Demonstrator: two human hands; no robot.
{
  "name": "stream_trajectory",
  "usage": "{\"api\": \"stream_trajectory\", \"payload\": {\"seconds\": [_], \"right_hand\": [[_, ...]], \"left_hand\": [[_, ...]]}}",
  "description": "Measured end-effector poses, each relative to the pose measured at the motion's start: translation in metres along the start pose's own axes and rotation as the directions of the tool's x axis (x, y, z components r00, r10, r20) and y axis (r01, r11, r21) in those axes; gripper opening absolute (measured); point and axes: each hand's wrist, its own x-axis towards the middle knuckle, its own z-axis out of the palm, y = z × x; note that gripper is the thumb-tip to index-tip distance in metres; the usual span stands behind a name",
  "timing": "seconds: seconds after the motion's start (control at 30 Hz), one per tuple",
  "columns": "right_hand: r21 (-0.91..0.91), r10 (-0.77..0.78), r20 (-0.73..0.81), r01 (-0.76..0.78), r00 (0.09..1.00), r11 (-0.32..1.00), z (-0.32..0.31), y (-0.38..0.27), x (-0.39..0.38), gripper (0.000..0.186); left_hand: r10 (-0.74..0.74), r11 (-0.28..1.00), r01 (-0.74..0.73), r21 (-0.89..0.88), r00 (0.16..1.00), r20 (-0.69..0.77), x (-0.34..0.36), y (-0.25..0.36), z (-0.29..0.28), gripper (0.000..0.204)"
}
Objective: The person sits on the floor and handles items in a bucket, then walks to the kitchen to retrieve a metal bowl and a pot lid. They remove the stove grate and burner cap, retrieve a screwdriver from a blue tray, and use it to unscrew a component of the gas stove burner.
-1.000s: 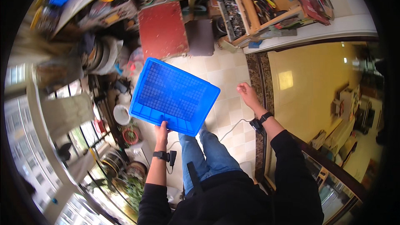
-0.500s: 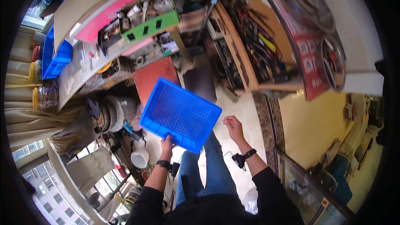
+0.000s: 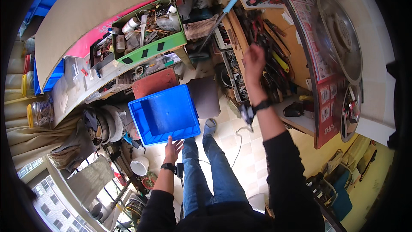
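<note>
A blue plastic bin point(image 3: 194, 116) lies with its hollow side up over the edges of a red stool point(image 3: 150, 83) and a dark padded stool point(image 3: 203, 99). By its near edge is my left hand point(image 3: 172, 150), fingers spread, a fingertip close to the rim; whether it touches I cannot tell. My right hand point(image 3: 254, 64) reaches up over an open wooden drawer point(image 3: 267, 90) full of hand tools. Its fingers look bent but are blurred, and anything in them is hidden. Nearby in the drawer lie pliers-like tools and a yellow-handled tool point(image 3: 280, 62).
On the workbench at left stands a green crate point(image 3: 150, 52) of mixed parts. A blue-handled long tool point(image 3: 231, 1) leans beside the drawer. A round metal lid point(image 3: 354, 60) hangs at right. A cable point(image 3: 238, 148) crosses the tiled floor, and a white bucket point(image 3: 140, 166) stands at lower left.
The blue bin has gone from my left hand's grip onto the stools, its hollow inside now facing up instead of a gridded face. My right hand has risen to the tool drawer.
</note>
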Motion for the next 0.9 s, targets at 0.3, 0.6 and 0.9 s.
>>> {"api": "stream_trajectory", "payload": {"seconds": [0.3, 0.6, 0.9], "right_hand": [[-0.323, -0.541, -0.062, 0.496, 0.839, 0.806, 0.068, -0.065, 0.169, 0.045], [0.025, -0.556, -0.238, 0.577, 0.796, 0.816, 0.082, -0.083, 0.133, 0.04], [-0.338, -0.817, 0.011, 0.771, 0.577, 0.54, 0.108, -0.143, 0.15, 0.036]], "left_hand": [[0.014, 0.959, -0.006, 0.285, 1.0, -0.025, -0.081, -0.014, -0.015, 0.047], [0.094, 0.889, -0.127, 0.441, 0.991, 0.096, -0.073, -0.008, -0.012, 0.038], [0.072, 0.784, -0.177, 0.595, 0.978, 0.196, -0.078, -0.004, 0.003, 0.039]]}}
